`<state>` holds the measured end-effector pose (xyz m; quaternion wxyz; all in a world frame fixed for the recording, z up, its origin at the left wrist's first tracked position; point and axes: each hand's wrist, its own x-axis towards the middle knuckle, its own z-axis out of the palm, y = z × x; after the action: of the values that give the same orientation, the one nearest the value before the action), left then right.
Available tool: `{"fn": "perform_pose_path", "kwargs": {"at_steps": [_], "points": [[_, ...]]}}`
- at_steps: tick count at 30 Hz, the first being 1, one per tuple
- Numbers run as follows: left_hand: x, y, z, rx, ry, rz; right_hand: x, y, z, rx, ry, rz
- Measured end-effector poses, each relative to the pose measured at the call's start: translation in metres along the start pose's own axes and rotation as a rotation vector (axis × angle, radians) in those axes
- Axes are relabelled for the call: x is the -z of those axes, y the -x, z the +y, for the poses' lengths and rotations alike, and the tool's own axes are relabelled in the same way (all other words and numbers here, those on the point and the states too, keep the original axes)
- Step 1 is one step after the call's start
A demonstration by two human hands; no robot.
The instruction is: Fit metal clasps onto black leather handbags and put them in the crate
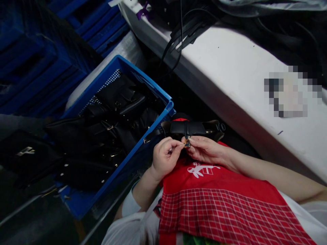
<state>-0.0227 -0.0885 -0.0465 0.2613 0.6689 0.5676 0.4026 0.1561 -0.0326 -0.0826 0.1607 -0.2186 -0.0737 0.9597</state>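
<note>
A black leather-look bag lies across my lap, with small gold-coloured metal fittings at its side. At its front edge is a small gold-and-dark clasp, between my two hands. My right hand pinches the clasp between thumb and fingers. My left hand is closed, its thumb and index fingertip pressed together at the clasp's left side; what they grip there is too small to make out. The bag's underside is hidden by my hands and the red apron.
On the left, a blue plastic crate is piled with black bags, some hanging over its near side. A white table runs along the right, with black straps hanging off its edge. Blue pallets stand behind.
</note>
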Motion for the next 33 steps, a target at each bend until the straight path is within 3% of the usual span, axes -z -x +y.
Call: {"fn": "perform_pose_path", "kwargs": {"at_steps": [8, 16, 25, 33], "points": [[0.011, 0.008, 0.001, -0.229, -0.363, -0.134, 0.001, -0.001, 0.000, 0.001, -0.042, -0.009], [0.010, 0.007, 0.011, -0.375, -0.645, -0.120, 0.005, -0.003, 0.002, 0.026, -0.035, 0.011], [0.006, 0.010, 0.016, -0.392, -0.722, -0.135, 0.008, -0.002, 0.005, 0.043, -0.004, 0.031], [0.001, 0.007, 0.013, -0.275, -0.671, -0.067, 0.006, -0.002, 0.005, 0.030, -0.003, 0.030]]}}
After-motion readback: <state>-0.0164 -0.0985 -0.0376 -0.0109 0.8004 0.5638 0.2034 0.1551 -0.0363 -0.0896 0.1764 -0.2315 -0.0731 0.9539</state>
